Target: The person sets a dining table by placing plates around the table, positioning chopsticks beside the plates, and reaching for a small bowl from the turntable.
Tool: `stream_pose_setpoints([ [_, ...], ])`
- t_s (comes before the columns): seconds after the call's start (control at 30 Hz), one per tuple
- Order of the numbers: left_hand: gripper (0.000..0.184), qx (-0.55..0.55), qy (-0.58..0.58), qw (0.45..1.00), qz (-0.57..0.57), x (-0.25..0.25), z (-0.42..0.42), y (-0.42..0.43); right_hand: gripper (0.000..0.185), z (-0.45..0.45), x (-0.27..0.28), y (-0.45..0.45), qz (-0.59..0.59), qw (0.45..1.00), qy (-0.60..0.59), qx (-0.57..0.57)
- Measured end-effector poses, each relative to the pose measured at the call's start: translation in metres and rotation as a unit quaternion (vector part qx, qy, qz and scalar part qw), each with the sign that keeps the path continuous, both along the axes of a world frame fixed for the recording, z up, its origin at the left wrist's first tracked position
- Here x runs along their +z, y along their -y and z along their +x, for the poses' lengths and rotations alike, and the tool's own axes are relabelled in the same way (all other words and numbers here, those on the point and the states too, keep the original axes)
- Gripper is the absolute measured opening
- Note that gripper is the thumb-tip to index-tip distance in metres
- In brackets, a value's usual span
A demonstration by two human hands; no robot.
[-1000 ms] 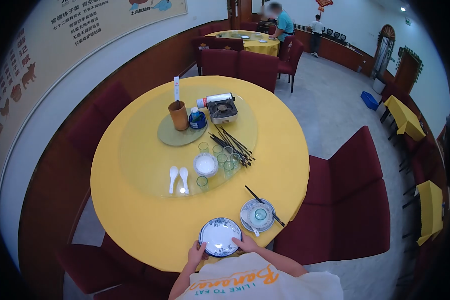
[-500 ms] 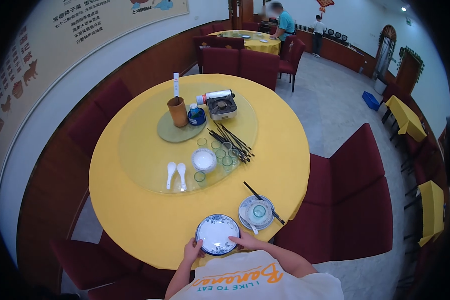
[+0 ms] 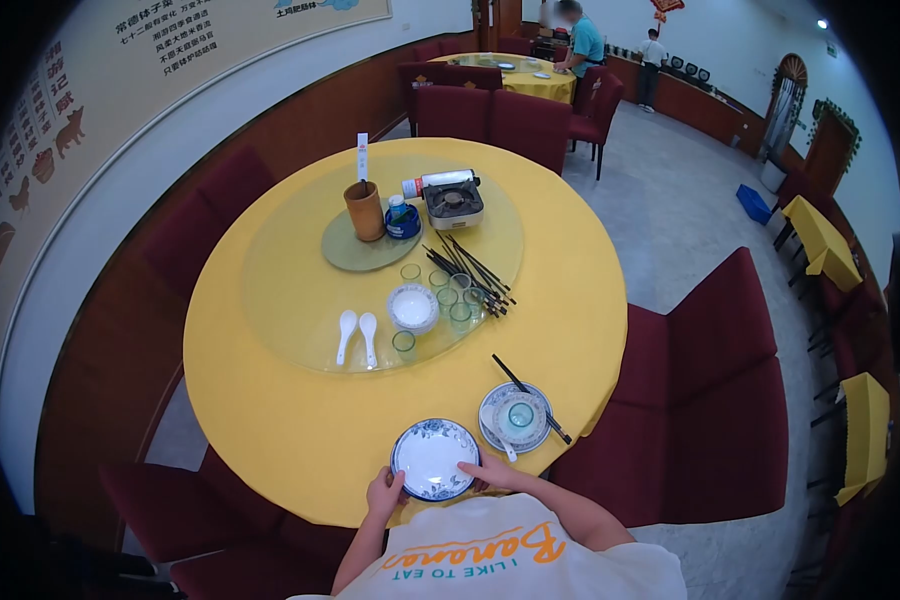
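Observation:
Both my hands grip a white plate with a blue floral rim [image 3: 435, 458] at the near edge of the table; whether it is one plate or a stack I cannot tell. My left hand [image 3: 384, 492] holds its left side, thumb on the rim. On the right side is my right hand [image 3: 489, 471], its thumb over the rim and its other fingers hidden below. Just to the right sits a place setting: a patterned plate [image 3: 543, 443] bearing a bowl, a green glass cup [image 3: 520, 415] and a white spoon [image 3: 500, 432], with black chopsticks [image 3: 531, 398] resting across its right side.
The glass turntable [image 3: 300, 320] carries two white spoons [image 3: 347, 337], stacked bowls [image 3: 412, 308], several glass cups [image 3: 448, 297], loose chopsticks [image 3: 470, 275], a wooden holder [image 3: 364, 212] and a portable stove [image 3: 454, 205]. Red chairs [image 3: 720, 370] surround the yellow table [image 3: 270, 440]. Two people stand far back.
The view has shifted slightly, so the table and its contents appear a little higher and further right. My hands keep their hold on the plate.

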State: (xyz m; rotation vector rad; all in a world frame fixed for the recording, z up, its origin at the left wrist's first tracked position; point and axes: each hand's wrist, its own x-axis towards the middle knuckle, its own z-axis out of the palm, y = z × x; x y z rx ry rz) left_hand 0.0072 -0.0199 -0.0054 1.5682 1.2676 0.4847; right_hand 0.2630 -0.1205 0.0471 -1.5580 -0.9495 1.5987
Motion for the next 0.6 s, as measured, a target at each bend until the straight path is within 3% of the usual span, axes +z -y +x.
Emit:
stream_pose_setpoints([
  [0.6, 0.039, 0.017, -0.04, 0.999, 0.014, 0.034, 0.011, 0.012, 0.077, -0.002, 0.002, 0.002, -0.006, 1.0, -0.007, -0.01],
])
